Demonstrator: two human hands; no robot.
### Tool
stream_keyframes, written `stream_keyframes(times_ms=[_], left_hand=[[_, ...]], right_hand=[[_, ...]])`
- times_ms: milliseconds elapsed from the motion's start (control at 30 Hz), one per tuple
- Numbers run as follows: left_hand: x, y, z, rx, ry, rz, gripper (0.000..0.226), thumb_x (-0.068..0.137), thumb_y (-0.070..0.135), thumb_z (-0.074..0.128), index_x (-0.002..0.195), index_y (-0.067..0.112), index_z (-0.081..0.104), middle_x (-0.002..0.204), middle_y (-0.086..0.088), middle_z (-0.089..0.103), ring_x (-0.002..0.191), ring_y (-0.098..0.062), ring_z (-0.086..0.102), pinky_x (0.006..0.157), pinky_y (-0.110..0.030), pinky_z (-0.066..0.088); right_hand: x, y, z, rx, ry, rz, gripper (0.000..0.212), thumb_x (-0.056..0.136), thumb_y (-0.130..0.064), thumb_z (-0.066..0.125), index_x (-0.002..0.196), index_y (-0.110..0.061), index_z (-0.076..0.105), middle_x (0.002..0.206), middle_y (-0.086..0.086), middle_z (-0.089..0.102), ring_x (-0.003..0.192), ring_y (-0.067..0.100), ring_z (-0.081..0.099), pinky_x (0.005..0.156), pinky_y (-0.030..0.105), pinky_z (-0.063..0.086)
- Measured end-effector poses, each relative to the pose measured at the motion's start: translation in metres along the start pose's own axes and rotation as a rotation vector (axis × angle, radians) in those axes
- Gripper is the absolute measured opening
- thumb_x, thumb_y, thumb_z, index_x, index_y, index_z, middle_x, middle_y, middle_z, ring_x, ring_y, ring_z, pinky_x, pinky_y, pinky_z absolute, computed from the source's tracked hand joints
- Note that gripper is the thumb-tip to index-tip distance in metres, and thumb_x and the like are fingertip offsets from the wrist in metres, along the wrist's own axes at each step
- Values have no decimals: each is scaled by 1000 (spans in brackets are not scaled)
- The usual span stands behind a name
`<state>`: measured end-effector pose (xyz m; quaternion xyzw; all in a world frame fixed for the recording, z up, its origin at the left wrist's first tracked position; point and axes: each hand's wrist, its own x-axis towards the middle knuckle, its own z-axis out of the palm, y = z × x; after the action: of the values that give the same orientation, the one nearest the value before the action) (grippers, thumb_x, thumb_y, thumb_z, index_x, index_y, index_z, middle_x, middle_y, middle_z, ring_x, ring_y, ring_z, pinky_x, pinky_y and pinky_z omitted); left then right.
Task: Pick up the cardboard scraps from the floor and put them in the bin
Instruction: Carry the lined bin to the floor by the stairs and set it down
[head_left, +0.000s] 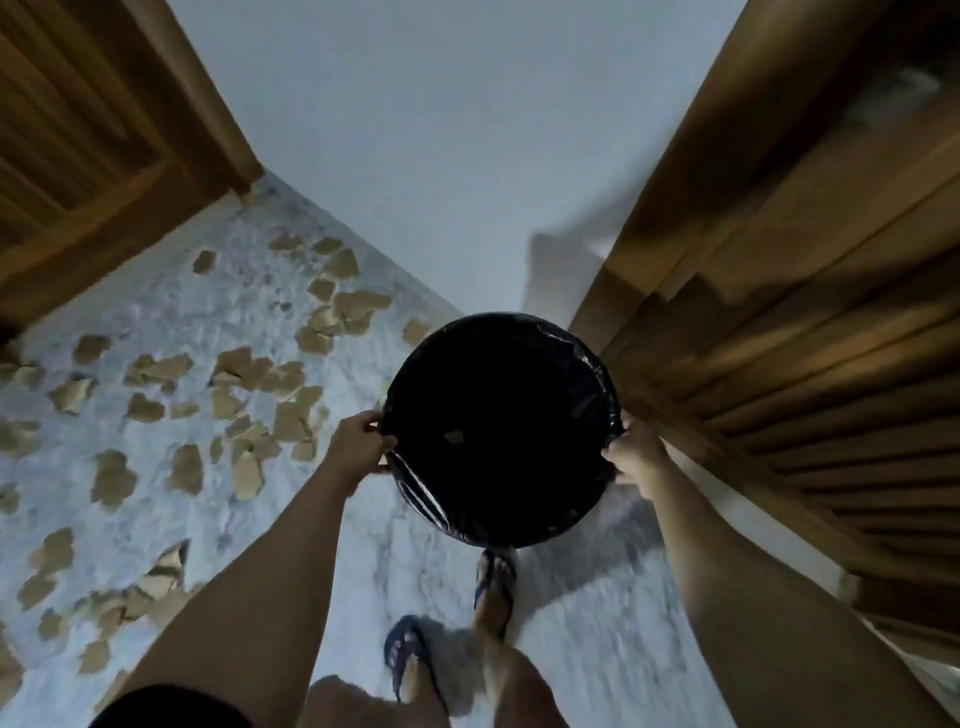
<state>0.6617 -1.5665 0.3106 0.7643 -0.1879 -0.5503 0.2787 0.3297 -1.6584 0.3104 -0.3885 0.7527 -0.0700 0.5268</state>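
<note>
Gripping the black-lined bin (571, 358) at its rim with left hand (361, 441) and right hand (636, 451), above a marble floor (156, 312) strewn with cardboard scraps (244, 366), one scrap (454, 436) inside.

A glossy black plastic liner (415, 493) is wrinkling and catching light over the rim of the bin (597, 364). Matt brown cardboard scraps (244, 364), rough at their torn edges, are lying on a polished, marble-like floor (156, 312). Varnished wooden doors (779, 338) are showing a smooth, ribbed surface beside a matt painted wall (441, 156).
</note>
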Motion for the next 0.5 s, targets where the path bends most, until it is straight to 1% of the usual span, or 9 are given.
stream_keyframes(times_ms=[33,67,133,233,300,367,500], left_hand=[[28,-1,13,17,-10,-8,46,91,-15,52,133,3,56,103,-16,63,86,-29,63,76,-47,57],[56,-4,25,40,-26,-11,47,91,-15,53,134,3,56,103,-17,63,87,-30,63,78,-47,57],[115,-19,52,80,-54,-14,47,91,-16,52,135,3,55,105,-19,62,91,-33,62,80,-48,57],[198,-49,87,145,-101,1,45,91,-16,51,132,1,56,109,-23,62,94,-35,62,82,-50,57],[244,-74,105,191,-106,17,44,89,-15,53,130,1,58,109,-22,63,92,-34,63,81,-51,59],[278,-96,116,208,-109,19,45,88,-15,53,129,1,59,107,-22,63,90,-33,63,77,-48,60],[320,-120,126,219,-129,16,43,89,-14,54,127,4,60,108,-21,62,89,-30,63,59,-33,61]], right_hand=[[28,9,3,-20,26,7,30,95,-2,54,123,-11,55,116,10,61,105,33,60,87,50,55],[58,20,7,-48,45,22,28,93,-3,56,120,-7,56,116,15,63,105,37,61,89,54,54],[112,47,21,-85,71,51,27,91,-5,57,119,-4,56,112,22,64,101,42,62,87,57,54],[178,82,49,-157,138,35,28,91,-5,56,118,2,56,111,25,64,102,44,62,88,52,53],[219,106,67,-196,152,58,30,92,-5,56,119,5,55,114,27,63,105,43,61,87,45,51],[249,129,84,-216,154,81,29,93,-5,55,120,5,55,114,27,63,105,43,61,83,41,48],[287,157,110,-224,167,113,23,92,-7,55,114,0,57,108,24,65,95,38,64,82,43,54]])
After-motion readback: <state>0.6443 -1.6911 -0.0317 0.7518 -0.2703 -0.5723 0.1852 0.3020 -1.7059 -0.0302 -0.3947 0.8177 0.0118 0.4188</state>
